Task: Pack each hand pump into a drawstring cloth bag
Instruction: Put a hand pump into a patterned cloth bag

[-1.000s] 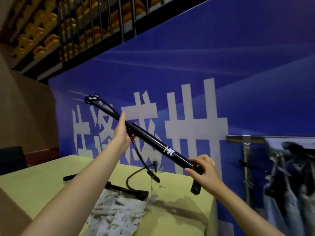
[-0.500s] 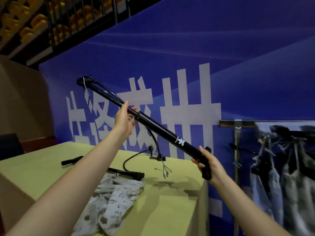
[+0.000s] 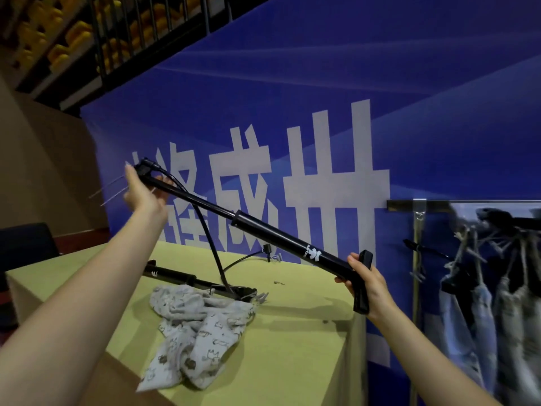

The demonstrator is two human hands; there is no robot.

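I hold a long black hand pump (image 3: 269,232) slanted in the air above the table. My left hand (image 3: 145,193) grips its thin upper end near the hose fitting. My right hand (image 3: 367,284) grips the T-handle at its lower end, off the table's right edge. The pump's black hose (image 3: 209,244) hangs down toward the table. A second black pump (image 3: 187,279) lies flat on the table behind a pile of pale printed drawstring cloth bags (image 3: 196,329).
The yellow-green table (image 3: 292,361) ends at its right edge just below my right hand. A blue banner wall (image 3: 322,98) stands close behind. A metal rack (image 3: 418,218) with hanging cloth items is on the right. A dark chair (image 3: 26,244) sits at the left.
My left hand slid up the pump from its middle to its thin far end. The pump's rod now shows drawn out longer. My right hand stays on the handle.
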